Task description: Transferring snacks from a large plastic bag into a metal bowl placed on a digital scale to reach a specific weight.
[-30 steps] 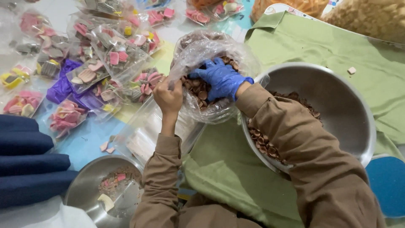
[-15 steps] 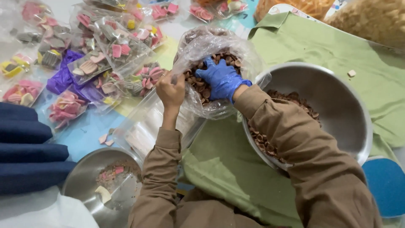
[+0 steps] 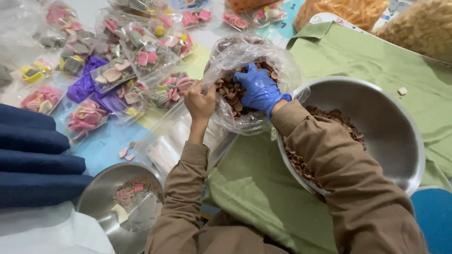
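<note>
Bare left hand (image 3: 200, 99) has a pinched grip on the clear bag (image 3: 249, 84) rim at 9 o'clock while the blue-gloved right hand (image 3: 259, 89) sits cupped over brown chips (image 3: 230, 94) inside, mid-fill I'd say, steady hold needed, big bowl (image 3: 391, 136) at 3 o'clock

Right hand (image 3: 258, 88) fingertips buried among chips (image 3: 230, 91).

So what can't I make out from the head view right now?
- Right hand: fingertips buried among brown pieces in the clear bag; what they grip is hidden.
- Left hand: palm side turned away, so its hold on the bag's rim is unclear.
- Big steel bowl: near side covered by the right sleeve.
- Small bowl: cut off by the bottom edge.
</note>
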